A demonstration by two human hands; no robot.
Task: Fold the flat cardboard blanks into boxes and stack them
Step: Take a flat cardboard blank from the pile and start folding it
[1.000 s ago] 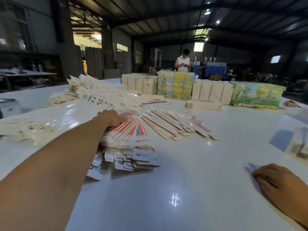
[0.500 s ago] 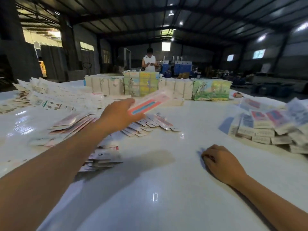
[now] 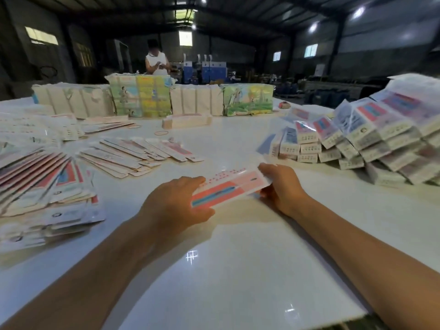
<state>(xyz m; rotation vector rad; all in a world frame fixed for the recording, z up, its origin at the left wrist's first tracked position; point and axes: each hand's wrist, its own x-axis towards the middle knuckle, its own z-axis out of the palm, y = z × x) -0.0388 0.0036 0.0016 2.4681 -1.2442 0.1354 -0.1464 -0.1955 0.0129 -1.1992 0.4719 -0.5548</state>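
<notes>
A flat cardboard blank (image 3: pixel 228 188), pink and red with a blue stripe, hangs just above the white table (image 3: pixel 238 270) in front of me. My left hand (image 3: pixel 176 206) grips its left end and my right hand (image 3: pixel 281 186) grips its right end. Fanned piles of more flat blanks (image 3: pixel 45 186) lie at the left, and another spread of blanks (image 3: pixel 140 152) lies further back. A stack of folded boxes (image 3: pixel 371 141) rises at the right.
Wrapped bundles of blanks (image 3: pixel 142 96) line the table's far side, with a short bundle (image 3: pixel 187 121) and rubber bands (image 3: pixel 161 132) before them. A person in a white top (image 3: pixel 156 60) stands beyond the table. The table's near corner (image 3: pixel 357 313) is at lower right.
My left hand lifted one blank off the left pile and carried it to the middle. My right hand rose from the table and took the blank's other end.
</notes>
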